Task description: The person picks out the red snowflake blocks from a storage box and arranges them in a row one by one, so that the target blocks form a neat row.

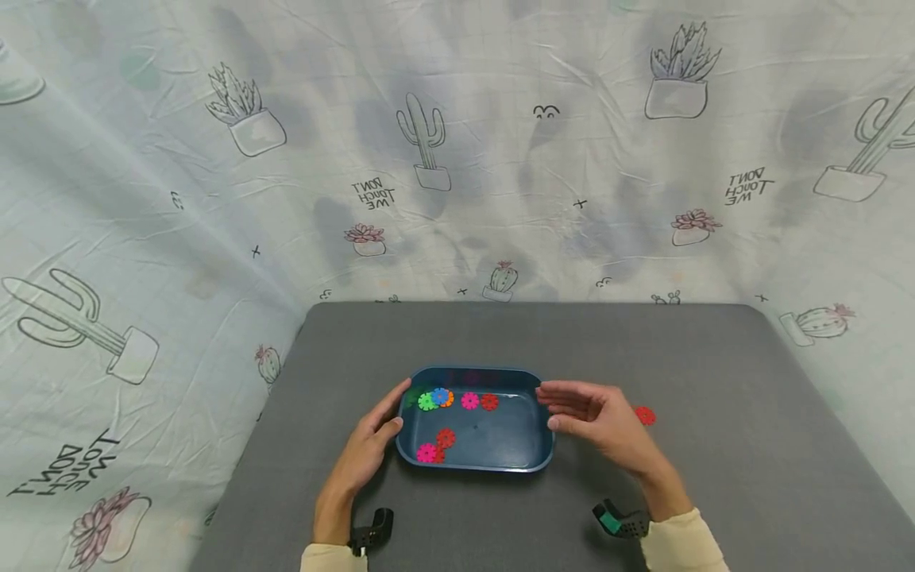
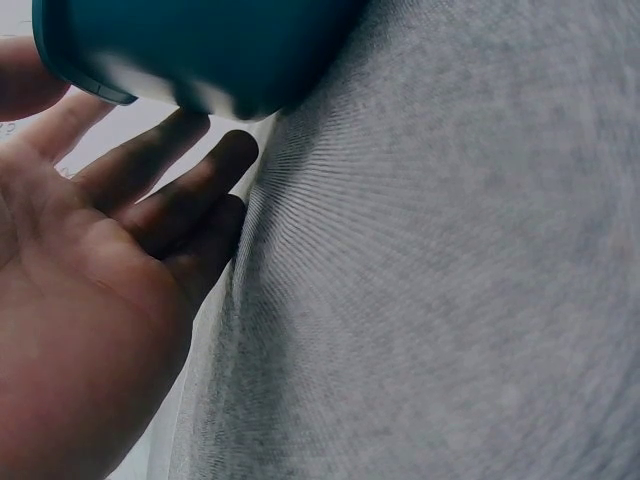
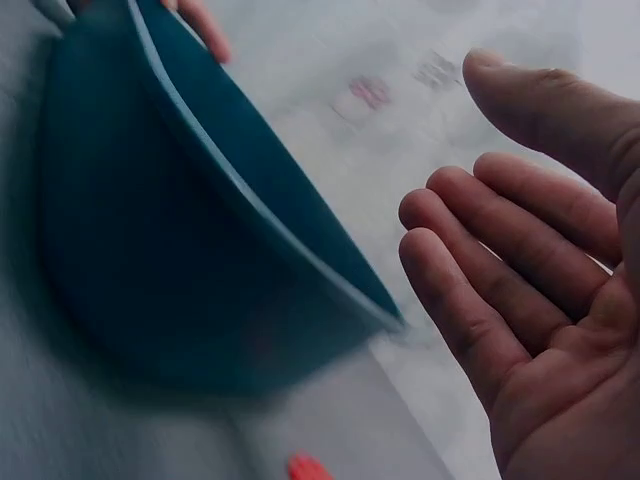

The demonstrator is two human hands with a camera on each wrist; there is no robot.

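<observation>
A dark blue plastic tray (image 1: 500, 441) with rounded corners sits near the middle of the table. Inside it lie several flower-shaped plastic discs: a green disc (image 1: 426, 402), a blue disc (image 1: 440, 396) and an orange one in a cluster, a pink disc (image 1: 469, 400) beside a red disc (image 1: 489, 402), and a pink and red group (image 1: 445, 438) at the front left. My left hand (image 1: 362, 450) is at the tray's left side, its loosely extended fingers against the outer wall. Beside the right rim, my right hand (image 1: 604, 421) holds nothing, fingers extended and thumb apart.
One red flower-shaped disc (image 1: 646, 415) lies on the grey table (image 1: 715, 357) behind the right hand. A pale curtain (image 1: 472, 159) printed with cacti surrounds the table at the back and sides. Both wrists carry dark camera mounts (image 1: 620, 521).
</observation>
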